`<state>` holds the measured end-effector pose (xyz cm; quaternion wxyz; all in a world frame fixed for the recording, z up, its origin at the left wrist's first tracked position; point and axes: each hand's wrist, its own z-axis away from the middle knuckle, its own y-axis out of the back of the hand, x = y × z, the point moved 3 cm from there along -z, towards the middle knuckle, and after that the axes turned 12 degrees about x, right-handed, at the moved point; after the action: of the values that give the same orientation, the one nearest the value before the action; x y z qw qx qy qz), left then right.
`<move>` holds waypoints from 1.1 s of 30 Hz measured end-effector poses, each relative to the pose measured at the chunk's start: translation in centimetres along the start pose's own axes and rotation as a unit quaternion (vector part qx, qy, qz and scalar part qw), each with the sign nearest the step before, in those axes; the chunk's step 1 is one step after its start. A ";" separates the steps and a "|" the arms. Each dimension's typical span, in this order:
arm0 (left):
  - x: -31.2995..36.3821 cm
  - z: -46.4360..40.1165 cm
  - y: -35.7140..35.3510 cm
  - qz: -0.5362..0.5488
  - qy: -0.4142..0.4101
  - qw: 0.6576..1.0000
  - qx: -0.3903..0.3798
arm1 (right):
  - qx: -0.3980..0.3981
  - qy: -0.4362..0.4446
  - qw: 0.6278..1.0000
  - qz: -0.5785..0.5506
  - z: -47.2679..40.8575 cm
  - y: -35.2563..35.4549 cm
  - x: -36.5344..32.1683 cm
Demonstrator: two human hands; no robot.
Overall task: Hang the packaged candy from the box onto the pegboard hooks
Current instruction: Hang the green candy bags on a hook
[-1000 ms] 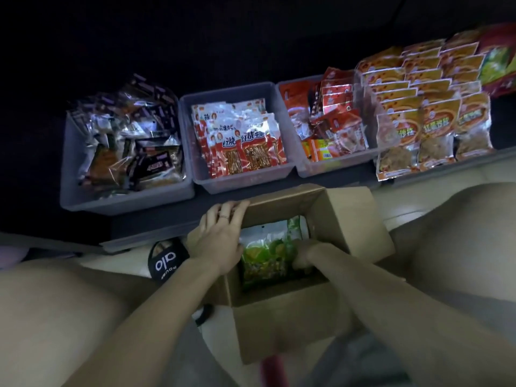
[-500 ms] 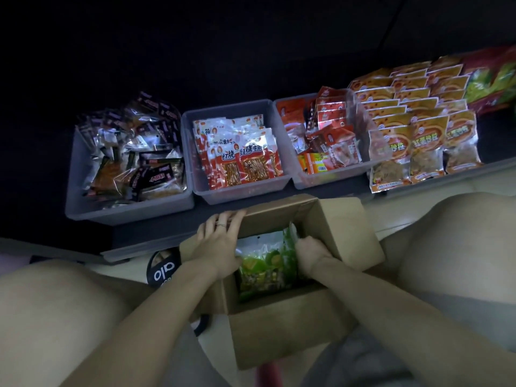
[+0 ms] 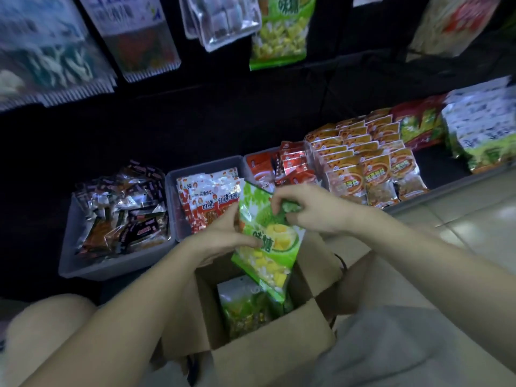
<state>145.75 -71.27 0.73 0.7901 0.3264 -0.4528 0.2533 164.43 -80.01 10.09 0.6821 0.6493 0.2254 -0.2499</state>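
A green candy bag (image 3: 265, 241) with yellow sweets hangs above the open cardboard box (image 3: 268, 356), held between both hands. My left hand (image 3: 223, 238) grips its left edge, thumb across the front. My right hand (image 3: 304, 210) pinches its upper right part. More green bags (image 3: 243, 308) lie inside the box. Another bag of the same green candy (image 3: 279, 29) hangs on the dark pegboard above, between other hanging packs.
Grey bins of snacks stand in a row behind the box: dark wrappers (image 3: 120, 219), red-and-white packs (image 3: 206, 199), red packs (image 3: 290, 163). Orange packs (image 3: 363, 169) and green-white bags (image 3: 485, 129) fill the shelf at right. My knees flank the box.
Both hands have lifted a green candy bag out of the box; before, the left rested on the box flap and the right reached inside. The view has tilted up, showing the hanging packs.
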 end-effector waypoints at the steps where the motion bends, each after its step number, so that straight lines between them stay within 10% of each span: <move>1: 1.1 -0.2 0.2 0.030 -0.009 0.999 0.021 | 0.030 0.012 0.999 -0.028 0.0 1.7 -1.2; 9: 9.4 -0.1 1.2 0.068 -0.103 0.980 0.159 | 0.291 -0.068 0.892 -0.340 -2.1 8.2 0.2; 12: 12.8 -0.4 0.9 0.062 -0.146 0.965 0.208 | 0.262 -0.122 0.853 -0.434 -2.6 8.4 2.2; 15: 16.6 -0.9 0.7 0.056 -0.173 0.957 0.227 | 0.214 -0.171 0.853 -0.444 -2.8 8.6 2.7; 23: 27.5 -2.7 0.7 0.081 -0.213 0.939 0.257 | 0.385 -0.111 0.782 -0.478 -5.8 17.2 0.9; 33: 33.2 -4.2 0.0 0.123 -0.151 0.943 0.269 | 0.420 -0.110 0.800 -0.415 -9.2 23.6 0.6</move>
<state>163.38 -64.64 28.43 0.5580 0.5031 -0.5184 0.4083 179.99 -70.11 27.45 0.1938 0.6846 0.2697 -0.6488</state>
